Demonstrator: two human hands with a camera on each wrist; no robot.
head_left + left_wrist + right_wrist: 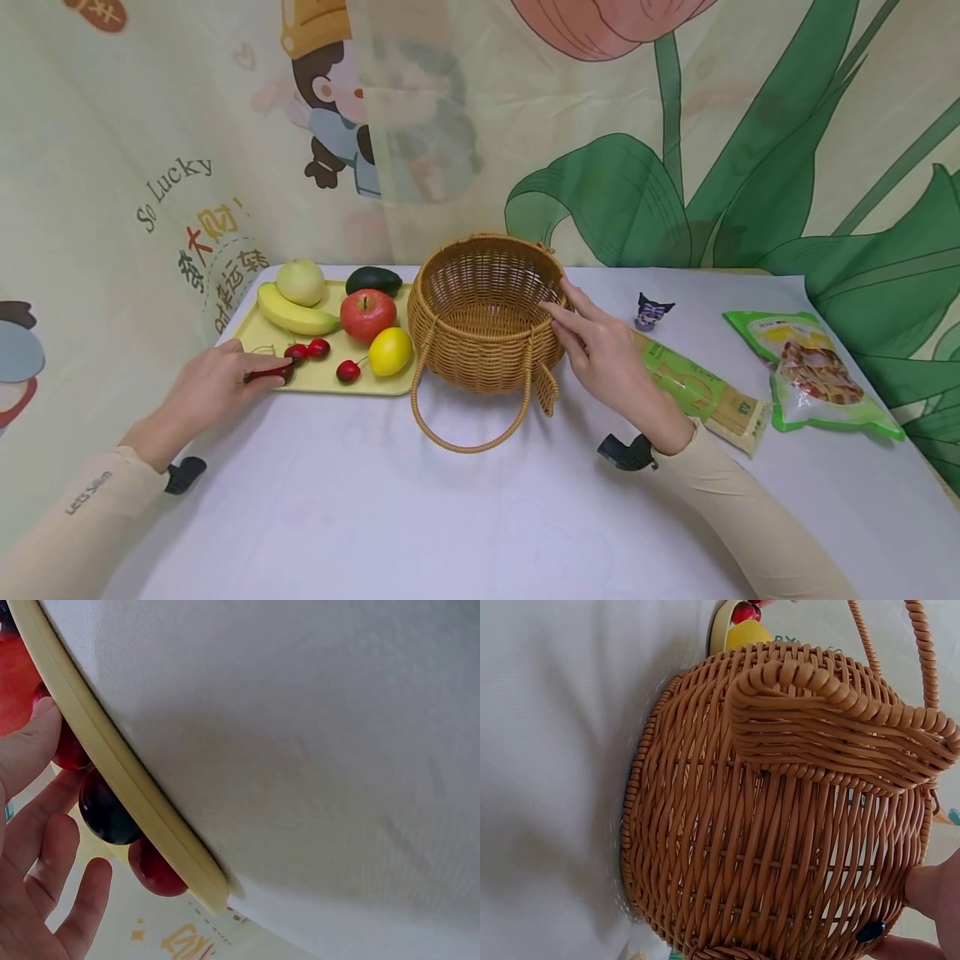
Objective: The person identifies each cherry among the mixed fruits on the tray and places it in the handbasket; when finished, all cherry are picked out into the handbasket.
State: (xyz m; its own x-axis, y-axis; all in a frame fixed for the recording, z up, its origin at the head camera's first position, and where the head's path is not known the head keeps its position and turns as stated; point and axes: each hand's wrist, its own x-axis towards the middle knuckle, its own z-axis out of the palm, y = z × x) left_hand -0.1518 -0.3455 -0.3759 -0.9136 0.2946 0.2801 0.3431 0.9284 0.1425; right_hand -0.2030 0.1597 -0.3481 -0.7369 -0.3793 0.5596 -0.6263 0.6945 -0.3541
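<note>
At the front left corner of the yellow tray (337, 387), my left hand (221, 375) pinches a dark red cherry (69, 750) between thumb and fingers. Beside those fingers, a nearly black round fruit (109, 810) and another red one (156, 868) lie along the tray edge. More cherries (296, 352) sit just past the fingertips. My right hand (603, 354) holds the right rim of a round wicker basket (480, 358), one finger reaching over the rim. The basket stands upright, its handle (468, 450) folded down to the front; a woven flap (832, 727) juts from its side.
On the tray are a banana (296, 312), a pale round fruit (300, 283), an apple (367, 315), a lemon (391, 351) and an avocado (373, 281). To the right lie a small purple figurine (652, 312), a green noodle packet (697, 387) and a green-edged food bag (821, 371).
</note>
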